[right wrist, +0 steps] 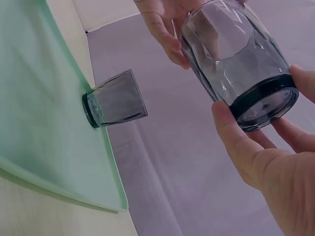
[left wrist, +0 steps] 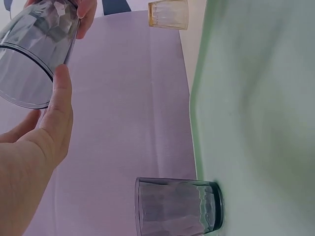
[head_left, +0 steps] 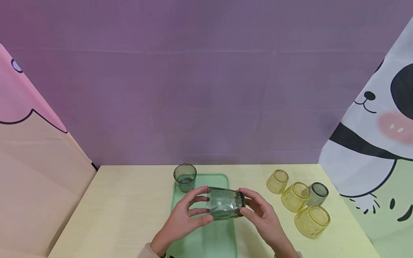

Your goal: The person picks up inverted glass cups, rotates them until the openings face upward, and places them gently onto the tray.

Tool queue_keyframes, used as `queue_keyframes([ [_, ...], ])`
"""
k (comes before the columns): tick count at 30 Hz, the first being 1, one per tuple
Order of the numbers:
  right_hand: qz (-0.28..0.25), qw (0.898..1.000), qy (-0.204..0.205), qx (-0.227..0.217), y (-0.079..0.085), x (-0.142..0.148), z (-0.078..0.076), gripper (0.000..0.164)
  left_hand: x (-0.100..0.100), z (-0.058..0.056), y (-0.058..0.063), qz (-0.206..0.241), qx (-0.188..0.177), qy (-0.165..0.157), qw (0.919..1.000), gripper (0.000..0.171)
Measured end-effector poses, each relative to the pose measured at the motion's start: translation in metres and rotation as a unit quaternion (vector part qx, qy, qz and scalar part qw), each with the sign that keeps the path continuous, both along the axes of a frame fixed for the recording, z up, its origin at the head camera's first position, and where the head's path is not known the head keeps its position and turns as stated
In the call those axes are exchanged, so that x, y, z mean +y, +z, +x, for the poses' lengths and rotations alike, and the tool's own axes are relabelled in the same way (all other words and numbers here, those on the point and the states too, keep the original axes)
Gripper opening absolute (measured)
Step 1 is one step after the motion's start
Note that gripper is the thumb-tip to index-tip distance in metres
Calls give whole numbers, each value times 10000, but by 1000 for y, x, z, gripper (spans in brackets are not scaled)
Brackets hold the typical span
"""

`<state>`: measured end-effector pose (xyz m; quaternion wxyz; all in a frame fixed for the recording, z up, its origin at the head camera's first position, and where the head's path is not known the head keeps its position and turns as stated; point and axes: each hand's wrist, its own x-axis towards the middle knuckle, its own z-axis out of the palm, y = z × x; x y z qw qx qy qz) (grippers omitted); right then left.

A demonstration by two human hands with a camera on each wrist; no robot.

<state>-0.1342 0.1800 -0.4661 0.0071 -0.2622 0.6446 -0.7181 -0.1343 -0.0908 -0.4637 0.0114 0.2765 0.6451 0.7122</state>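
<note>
A smoky grey-green drinking glass point(head_left: 226, 203) lies on its side in the air above the green tray point(head_left: 219, 238), held between both hands. My left hand point(head_left: 185, 212) grips it around the rim end, thumb in front and fingers behind. At the thick base, my right hand point(head_left: 259, 215) pinches it between thumb and fingers; the right wrist view shows those fingertips around the dark base point(right wrist: 266, 101). A second grey glass point(head_left: 185, 178) stands upright on the tray's far left corner, its open mouth up.
To the right on the pale wooden table point(head_left: 129, 215), three yellow glasses point(head_left: 312, 221) and one grey glass point(head_left: 318, 194) stand upside down in a cluster. A purple cloth point(head_left: 206, 89) hangs behind the table, with printed cloths at both sides.
</note>
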Motion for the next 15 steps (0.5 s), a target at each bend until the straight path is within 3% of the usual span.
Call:
queue_keyframes([
  [15, 251, 9996, 52, 122, 2, -2, -2, 48, 1, -4, 4, -168, -228, 337, 9990, 67],
])
